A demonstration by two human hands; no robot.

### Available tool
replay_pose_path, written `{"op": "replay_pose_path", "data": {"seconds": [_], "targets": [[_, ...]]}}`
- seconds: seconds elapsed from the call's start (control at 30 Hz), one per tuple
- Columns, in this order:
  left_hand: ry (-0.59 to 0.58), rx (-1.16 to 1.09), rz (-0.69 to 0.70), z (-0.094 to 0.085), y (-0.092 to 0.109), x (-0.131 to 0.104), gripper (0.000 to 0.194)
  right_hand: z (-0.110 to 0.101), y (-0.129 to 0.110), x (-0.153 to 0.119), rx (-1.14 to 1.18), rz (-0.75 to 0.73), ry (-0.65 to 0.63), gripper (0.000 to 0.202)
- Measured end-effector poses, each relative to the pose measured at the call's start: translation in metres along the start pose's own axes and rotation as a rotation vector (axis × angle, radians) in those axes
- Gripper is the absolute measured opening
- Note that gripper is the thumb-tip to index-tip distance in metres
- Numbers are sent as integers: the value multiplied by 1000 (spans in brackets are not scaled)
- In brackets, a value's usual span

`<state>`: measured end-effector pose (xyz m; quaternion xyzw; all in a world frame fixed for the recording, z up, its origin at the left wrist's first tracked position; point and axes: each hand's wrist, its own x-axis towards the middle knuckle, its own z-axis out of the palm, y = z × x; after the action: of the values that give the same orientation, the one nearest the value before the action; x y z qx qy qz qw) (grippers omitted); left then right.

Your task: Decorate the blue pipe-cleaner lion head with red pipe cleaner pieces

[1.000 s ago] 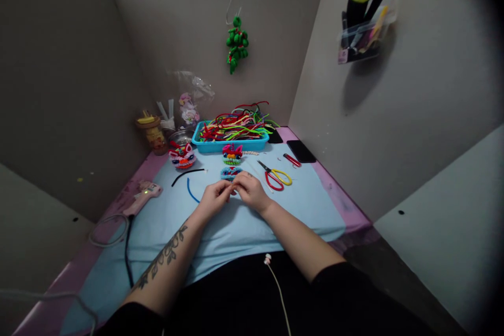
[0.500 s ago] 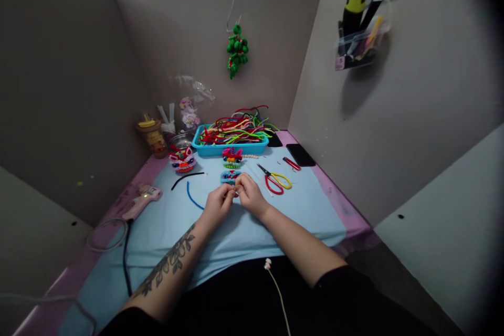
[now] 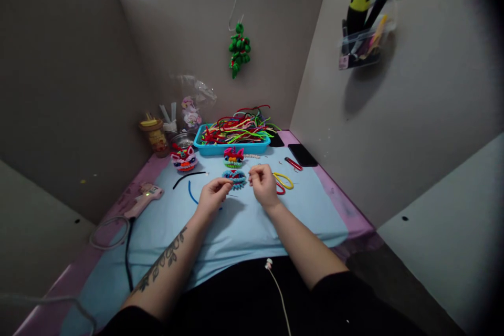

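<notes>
My left hand [image 3: 213,197] is closed in a pinch above the cloth; whatever is between its fingertips is too small to make out. A thin dark strip [image 3: 233,196] shows just below those fingers. My right hand [image 3: 263,184] is curled closed a short way to the right, and its grip hides what it may hold. Between and behind the hands lies a blue and red fuzzy piece [image 3: 235,179]. Scissors with red and yellow handles [image 3: 284,180] are partly covered by my right hand. A blue pipe cleaner [image 3: 191,192] lies by my left hand, near a black pipe cleaner [image 3: 188,177].
Two colourful fuzzy animal heads [image 3: 184,159] stand before a blue tray [image 3: 232,150] heaped with pipe cleaners. A pink glue gun [image 3: 145,200] with a cord lies left. A phone [image 3: 302,155] and red cutter [image 3: 293,164] lie right. Panels enclose the table.
My hands have moved apart from where they met, left hand to the left, right hand to the right. More of the blue and red piece shows between them. The view has shifted slightly.
</notes>
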<state>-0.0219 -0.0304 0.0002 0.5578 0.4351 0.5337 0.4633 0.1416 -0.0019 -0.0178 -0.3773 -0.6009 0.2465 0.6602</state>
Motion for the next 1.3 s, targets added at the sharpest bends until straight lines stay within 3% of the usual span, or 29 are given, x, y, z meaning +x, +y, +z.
{"op": "replay_pose_path", "data": {"seconds": [0.13, 0.27, 0.37, 0.47, 0.57, 0.7, 0.83, 0.97, 1.07, 1.17, 1.3], "targets": [[-64, -296, -187, -5, -1, 5, 34, -20, 9, 16, -171, -4, 217, 12], [-61, -452, -276, -7, -2, 4, 35, -31, 13, 25, -557, -27, 134, 37], [-39, -540, -318, -10, 0, 5, 34, -26, 9, 20, -633, -78, 82, 36], [-7, -645, -328, -18, 3, 8, 33, -13, 2, 8, -533, -176, -167, 16], [32, -768, -279, -30, 6, 14, 30, 2, -3, -7, -529, -211, -487, 13], [90, -822, -261, -39, 5, 17, 25, 17, -5, -18, -725, -150, -642, 12], [92, -783, -296, -35, 4, 16, 29, 20, -7, -20, -785, -136, -602, 11], [31, -621, -338, -27, 4, 11, 32, 17, -11, -20, -542, -293, -395, 14], [-85, -411, -408, -23, 1, 8, 36, 16, -15, -20, -369, -421, -283, 14], [-172, -227, -400, -21, -4, 6, 38, 17, -16, -19, -322, -437, -263, 14], [-174, -82, -311, -21, -10, 7, 38, 18, -14, -16, -292, -408, -296, 11]]}}
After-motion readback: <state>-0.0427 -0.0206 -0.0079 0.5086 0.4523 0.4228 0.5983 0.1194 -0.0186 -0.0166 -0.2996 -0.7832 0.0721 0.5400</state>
